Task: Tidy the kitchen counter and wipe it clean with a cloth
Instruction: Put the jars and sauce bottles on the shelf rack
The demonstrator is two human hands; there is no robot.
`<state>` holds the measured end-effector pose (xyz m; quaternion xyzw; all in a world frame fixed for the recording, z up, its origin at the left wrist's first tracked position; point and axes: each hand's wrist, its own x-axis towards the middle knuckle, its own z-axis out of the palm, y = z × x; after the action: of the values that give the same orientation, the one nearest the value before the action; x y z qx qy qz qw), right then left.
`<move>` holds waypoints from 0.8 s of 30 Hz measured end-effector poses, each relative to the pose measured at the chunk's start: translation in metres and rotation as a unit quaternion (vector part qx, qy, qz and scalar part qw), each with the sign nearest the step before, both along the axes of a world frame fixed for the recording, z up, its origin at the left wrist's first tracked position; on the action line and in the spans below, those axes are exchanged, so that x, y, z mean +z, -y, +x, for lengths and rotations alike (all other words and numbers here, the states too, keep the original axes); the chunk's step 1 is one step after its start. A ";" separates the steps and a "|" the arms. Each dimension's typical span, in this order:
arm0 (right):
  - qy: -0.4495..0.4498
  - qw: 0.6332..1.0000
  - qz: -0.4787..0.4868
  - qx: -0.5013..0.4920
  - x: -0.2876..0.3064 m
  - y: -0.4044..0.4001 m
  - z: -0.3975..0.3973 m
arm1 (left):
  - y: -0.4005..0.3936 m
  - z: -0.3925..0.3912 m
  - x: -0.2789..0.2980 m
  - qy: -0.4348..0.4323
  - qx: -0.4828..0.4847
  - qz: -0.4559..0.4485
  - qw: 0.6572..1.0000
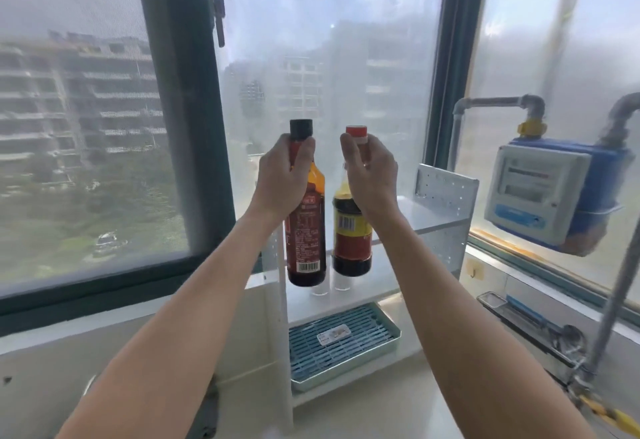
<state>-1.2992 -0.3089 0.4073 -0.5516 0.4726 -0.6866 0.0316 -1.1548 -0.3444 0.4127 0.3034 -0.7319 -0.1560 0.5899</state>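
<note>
My left hand (282,178) grips the neck of a tall dark sauce bottle (306,241) with a black cap and a red label. My right hand (370,175) holds the neck of a shorter dark bottle (351,241) with a red cap and a yellow and red label. Both bottles hang upright in the air, side by side, in front of a white tiered rack (440,216) that stands on the counter by the window. Their bases hover just above the rack's middle shelf. No cloth is in view.
Two small clear glasses (341,284) stand on the middle shelf under the bottles. A pale green slatted tray (343,345) lies on the lowest level. A blue gas meter (550,192) with grey pipes hangs at the right. A dark window frame (187,109) rises behind.
</note>
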 end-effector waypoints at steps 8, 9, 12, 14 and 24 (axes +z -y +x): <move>0.011 0.998 0.004 0.059 0.024 0.085 -0.010 | 0.073 -0.021 0.031 0.005 0.060 -0.012 0.998; 0.011 0.998 0.008 0.067 0.023 0.097 -0.009 | 0.082 -0.021 0.031 0.009 0.065 -0.009 0.998; 0.011 0.997 0.016 0.080 0.017 0.118 -0.007 | 0.099 -0.021 0.026 0.022 0.073 0.001 0.997; 0.009 0.996 0.021 0.086 0.012 0.131 -0.005 | 0.109 -0.021 0.020 0.029 0.087 0.005 0.996; 0.010 0.997 0.025 0.071 0.002 0.159 0.002 | 0.131 -0.014 0.001 0.037 0.108 0.025 0.993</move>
<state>-1.2976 -0.4682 0.4090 -0.5761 0.4493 -0.6757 0.0985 -1.1692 -0.4754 0.4141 0.4014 -0.7119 -0.0984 0.5679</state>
